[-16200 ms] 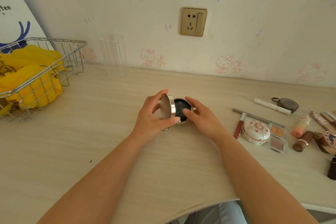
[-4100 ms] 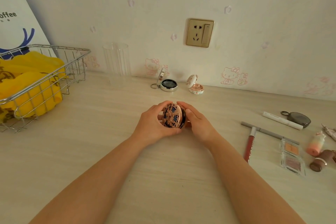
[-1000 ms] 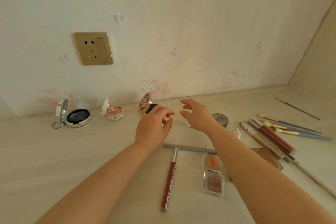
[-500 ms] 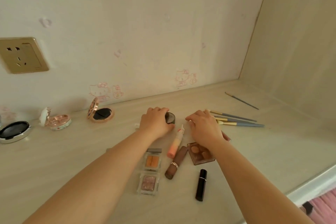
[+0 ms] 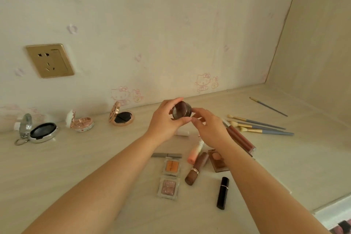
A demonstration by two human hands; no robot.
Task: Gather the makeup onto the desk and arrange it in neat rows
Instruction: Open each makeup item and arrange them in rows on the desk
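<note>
My left hand point(image 5: 165, 119) holds a small round dark compact point(image 5: 181, 112) lifted above the desk point(image 5: 76, 167). My right hand point(image 5: 209, 129) is at its right side, fingertips touching its edge. Three open compacts stand in a row by the wall: a silver one point(image 5: 42, 132), a pink one point(image 5: 81, 124) and a gold one point(image 5: 121, 118). Below my hands lie two square eyeshadow pans point(image 5: 171, 175), a brown lipstick point(image 5: 196, 168), a peach tube point(image 5: 195, 152), a black lipstick point(image 5: 223, 193) and a brown palette point(image 5: 216, 160) partly under my right forearm.
Several blue-handled brushes point(image 5: 260, 126) and lip gloss tubes point(image 5: 241, 139) lie to the right; one thin brush point(image 5: 268, 106) lies near the corner. A white stick point(image 5: 182, 132) and a grey pencil point(image 5: 166, 155) lie under my arms. The desk's front edge point(image 5: 330, 207) is at right.
My left hand has lifted the dark round compact off the desk, and my right hand has come up to meet it. The view has shifted slightly left.
</note>
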